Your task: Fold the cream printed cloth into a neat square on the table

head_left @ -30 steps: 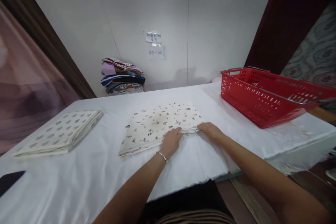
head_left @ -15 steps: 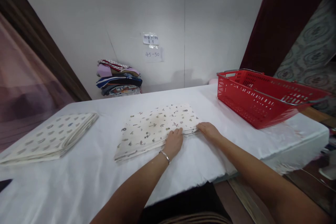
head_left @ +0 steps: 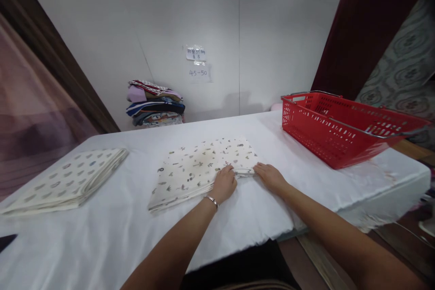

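Observation:
A folded cream cloth [head_left: 200,165] with small printed figures lies flat on the white-covered table in front of me. My left hand [head_left: 224,185] has its fingers curled over the near edge, right of the middle; a silver bracelet is on that wrist. At the near right corner, my right hand [head_left: 270,176] pinches the layered edge. Both thumbs are largely hidden. Between the two hands the stacked layers of the edge show. Off to the left lies a second folded cream cloth [head_left: 74,176] with grey heart-like shapes, touched by neither hand.
A red plastic basket [head_left: 340,140] with metal handles stands on the table's right side. Behind the table, a pile of folded fabrics [head_left: 156,104] rises near the wall. A dark item [head_left: 7,241] lies at the left edge. Curtains hang at both sides.
My hands have barely moved and stay on the near edge of the cloth. My right hand sits slightly nearer to me and to the left. The view has shifted a little.

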`<state>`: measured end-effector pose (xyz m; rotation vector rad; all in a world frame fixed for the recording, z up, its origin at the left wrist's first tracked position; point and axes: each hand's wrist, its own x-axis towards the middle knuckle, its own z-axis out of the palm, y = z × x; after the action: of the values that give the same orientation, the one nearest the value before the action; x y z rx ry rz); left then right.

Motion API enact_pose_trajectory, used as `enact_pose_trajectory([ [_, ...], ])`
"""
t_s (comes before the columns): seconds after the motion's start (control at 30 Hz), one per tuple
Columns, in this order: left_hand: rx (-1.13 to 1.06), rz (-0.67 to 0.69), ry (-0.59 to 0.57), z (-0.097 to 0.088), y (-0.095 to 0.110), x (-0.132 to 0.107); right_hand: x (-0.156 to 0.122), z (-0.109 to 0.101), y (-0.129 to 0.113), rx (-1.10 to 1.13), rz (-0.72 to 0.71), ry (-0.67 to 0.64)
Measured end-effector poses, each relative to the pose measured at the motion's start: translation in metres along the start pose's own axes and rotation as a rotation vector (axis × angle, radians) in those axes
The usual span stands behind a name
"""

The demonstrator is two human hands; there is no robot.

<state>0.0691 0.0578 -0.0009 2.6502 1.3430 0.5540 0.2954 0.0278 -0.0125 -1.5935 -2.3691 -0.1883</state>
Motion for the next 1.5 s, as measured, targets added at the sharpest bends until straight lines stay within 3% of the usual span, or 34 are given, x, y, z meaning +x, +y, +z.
enact_pose_trajectory([
  [0.2,-0.053,-0.029,-0.038,-0.005,-0.001,0.005,-0.004,-0.005,-0.001,0.016,-0.05,-0.005],
  [0.5,-0.063,-0.001,-0.1,-0.013,-0.006,0.013,0.01,0.004,0.002,-0.064,-0.058,0.031],
  [0.87,0.177,0.135,0.068,0.004,0.012,-0.009,0.009,-0.001,0.018,-0.058,-0.097,0.039],
  [1.17,0.281,0.29,0.12,0.015,0.028,0.011,0.013,-0.005,0.019,-0.041,-0.05,0.001],
  [1.37,0.367,0.352,0.097,0.013,0.039,0.02,0.012,-0.008,0.017,0.017,0.007,-0.04],
  [1.5,0.335,0.347,0.076,0.015,0.041,0.018,0.007,-0.005,0.018,0.1,-0.012,0.02],
])
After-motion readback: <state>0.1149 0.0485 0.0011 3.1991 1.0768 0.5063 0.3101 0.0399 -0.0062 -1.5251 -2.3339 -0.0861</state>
